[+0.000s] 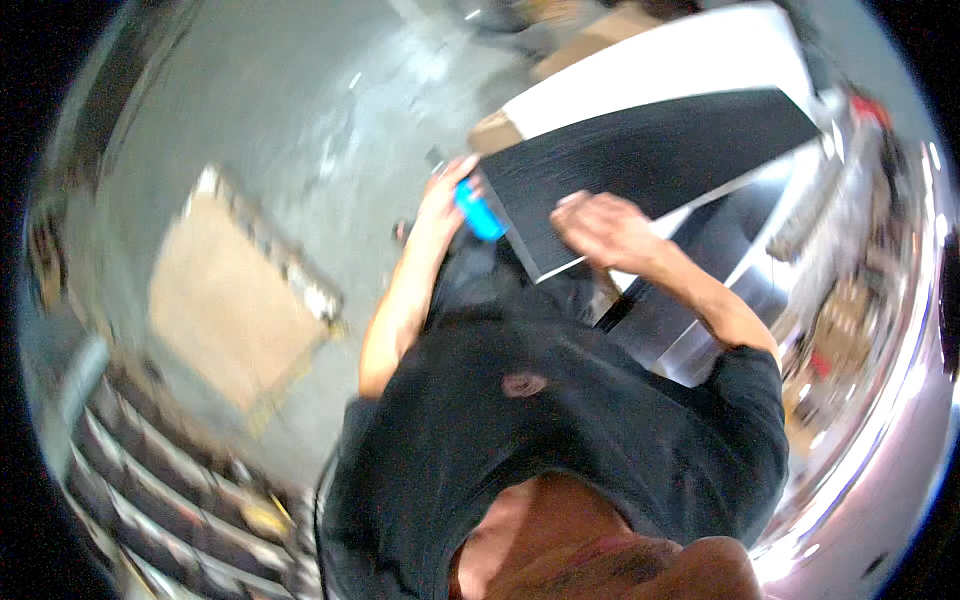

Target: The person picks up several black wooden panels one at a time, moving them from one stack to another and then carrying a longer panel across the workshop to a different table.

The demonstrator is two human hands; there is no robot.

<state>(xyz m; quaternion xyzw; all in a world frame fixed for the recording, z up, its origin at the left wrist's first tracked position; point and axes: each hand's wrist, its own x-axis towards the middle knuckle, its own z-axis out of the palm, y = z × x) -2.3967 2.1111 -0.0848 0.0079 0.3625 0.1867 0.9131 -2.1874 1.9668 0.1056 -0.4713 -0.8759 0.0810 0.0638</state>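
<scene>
Head view. Left hand (441, 197) at the left edge of a black panel (660, 150), fingers clamped on the upper end of a small blue object (480, 211). The blue object lies along that left edge, above the panel's near-left corner; its exact kind is too blurred to tell. Right hand (605, 230) over the panel near its near edge, right of the same corner. Its fingers bend inward; motion blur, so cannot tell whether they are closed on anything or touch the panel.

Panel is long, flat, with a pale rim, its far-right corner pointing away from the body. White sheet (675, 75) just beyond its far edge. Glossy dark sheet (715, 260) just beyond its near edge, right of the right forearm. What carries the panel is hard to make out.

Brown cardboard sheet (235, 300) on grey floor (330, 120), well apart from the left hand. Clear plastic wrap (845, 200) beyond the panel's right end. Dark shirt (570, 400) on the person.
</scene>
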